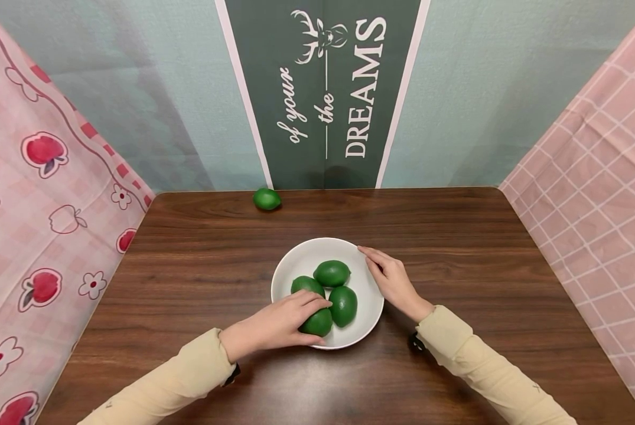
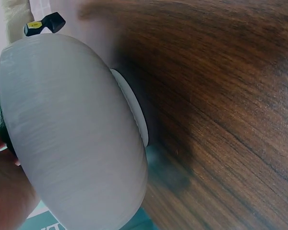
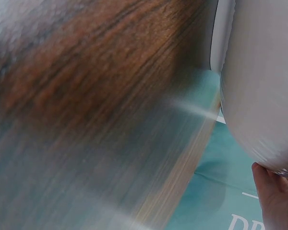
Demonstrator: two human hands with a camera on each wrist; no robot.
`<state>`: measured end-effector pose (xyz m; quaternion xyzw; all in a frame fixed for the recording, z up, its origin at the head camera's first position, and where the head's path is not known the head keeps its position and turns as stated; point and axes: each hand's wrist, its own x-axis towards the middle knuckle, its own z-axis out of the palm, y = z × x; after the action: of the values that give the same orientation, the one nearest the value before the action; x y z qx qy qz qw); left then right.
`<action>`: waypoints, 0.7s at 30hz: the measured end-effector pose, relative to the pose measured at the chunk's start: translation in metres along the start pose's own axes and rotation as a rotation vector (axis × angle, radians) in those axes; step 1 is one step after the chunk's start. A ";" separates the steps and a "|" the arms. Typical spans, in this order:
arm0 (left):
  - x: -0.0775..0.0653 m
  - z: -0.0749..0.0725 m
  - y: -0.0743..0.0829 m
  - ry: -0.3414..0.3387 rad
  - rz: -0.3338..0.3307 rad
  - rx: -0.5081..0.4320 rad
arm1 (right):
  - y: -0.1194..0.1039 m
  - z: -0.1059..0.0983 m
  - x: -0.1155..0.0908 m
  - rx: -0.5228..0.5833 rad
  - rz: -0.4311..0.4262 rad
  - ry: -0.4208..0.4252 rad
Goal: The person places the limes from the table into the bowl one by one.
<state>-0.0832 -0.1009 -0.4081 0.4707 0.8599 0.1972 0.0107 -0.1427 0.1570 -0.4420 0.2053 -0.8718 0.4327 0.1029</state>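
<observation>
A white bowl (image 1: 369,313) stands on the table with several green limes (image 1: 332,273) in it. My left hand (image 1: 285,321) reaches over the bowl's near left rim and grips the nearest lime (image 1: 317,323), fingers on top and thumb at its near side. On the bowl's right side, my right hand (image 1: 397,286) rests against the rim with its fingers fairly straight. In the right wrist view, the fingertips of the right hand (image 3: 281,203) touch the bowl's outer wall (image 3: 264,86). The bowl (image 2: 77,129) hides most of the left hand in the left wrist view.
One more lime (image 1: 266,199) lies near the far edge of the brown wooden table (image 1: 434,224), left of the middle. A printed cloth (image 1: 322,94) hangs behind the table. Pink cloths (image 1: 588,177) stand at both sides.
</observation>
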 end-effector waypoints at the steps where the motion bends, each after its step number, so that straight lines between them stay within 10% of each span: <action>1: 0.000 0.000 0.000 -0.009 -0.008 -0.001 | 0.000 0.000 0.000 0.001 -0.001 0.001; 21: 0.001 0.002 0.001 -0.095 -0.070 -0.023 | -0.001 0.000 -0.001 0.006 0.000 0.015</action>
<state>-0.0827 -0.0985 -0.4089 0.4492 0.8720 0.1839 0.0636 -0.1414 0.1565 -0.4420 0.2022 -0.8696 0.4371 0.1089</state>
